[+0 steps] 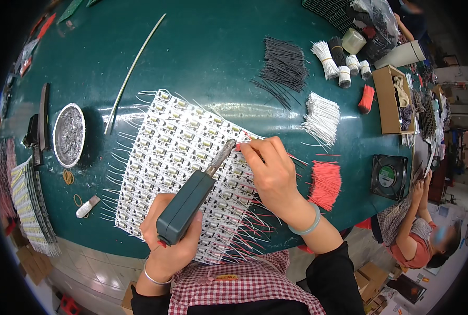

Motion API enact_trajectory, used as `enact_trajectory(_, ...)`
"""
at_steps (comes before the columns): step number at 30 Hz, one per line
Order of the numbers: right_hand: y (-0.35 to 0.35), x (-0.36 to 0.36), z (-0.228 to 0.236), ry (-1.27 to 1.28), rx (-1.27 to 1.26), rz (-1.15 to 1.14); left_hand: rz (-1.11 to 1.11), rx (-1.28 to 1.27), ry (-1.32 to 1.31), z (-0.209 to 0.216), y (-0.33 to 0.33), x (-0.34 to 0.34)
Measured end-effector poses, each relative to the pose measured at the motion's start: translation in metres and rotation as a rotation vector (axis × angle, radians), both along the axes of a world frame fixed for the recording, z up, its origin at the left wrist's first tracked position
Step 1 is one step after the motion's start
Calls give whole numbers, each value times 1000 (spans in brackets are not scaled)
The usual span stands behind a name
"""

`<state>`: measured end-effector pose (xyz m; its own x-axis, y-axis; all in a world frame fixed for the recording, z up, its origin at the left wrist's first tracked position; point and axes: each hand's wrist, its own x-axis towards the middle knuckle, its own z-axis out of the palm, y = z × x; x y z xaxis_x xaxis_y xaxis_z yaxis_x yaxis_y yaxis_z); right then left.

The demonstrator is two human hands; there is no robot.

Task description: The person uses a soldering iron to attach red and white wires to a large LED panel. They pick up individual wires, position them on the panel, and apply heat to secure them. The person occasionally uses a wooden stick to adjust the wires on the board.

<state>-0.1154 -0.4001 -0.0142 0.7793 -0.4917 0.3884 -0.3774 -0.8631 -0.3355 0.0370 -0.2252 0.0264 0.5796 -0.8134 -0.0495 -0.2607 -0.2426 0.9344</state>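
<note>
A large white panel of small circuit boards point(155, 157) lies on the green table, with thin wires sticking out along its left and lower right edges. My left hand point(173, 252) is closed around the dark green body of a soldering gun point(185, 206). The gun's metal tip rests at the panel's upper right side, right by my right fingertips. My right hand point(273, 170) is pinched over that edge, apparently on a thin red wire point(239, 147); the fingers partly hide it.
Right of the panel lie piles of black wires point(285, 64), white wires point(323, 119) and red wires point(325, 185). A cooling fan point(389, 177) and a cardboard box point(386, 100) stand farther right. At left is a grey-filled bowl point(55, 136). A co-worker point(415, 241) sits at right.
</note>
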Motion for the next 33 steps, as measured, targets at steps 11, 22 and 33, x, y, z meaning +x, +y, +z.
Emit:
enact_trajectory(11, 1, 2, 2, 24, -24, -7, -30, 30, -28, -1, 0, 0)
enact_trajectory(22, 1, 2, 2, 26, -25, -8, 8, -59, -75, -2, 3, 0)
enact_trajectory(33, 2, 4, 0, -7, -27, -25, 22, -55, -35, 0, 5, -1)
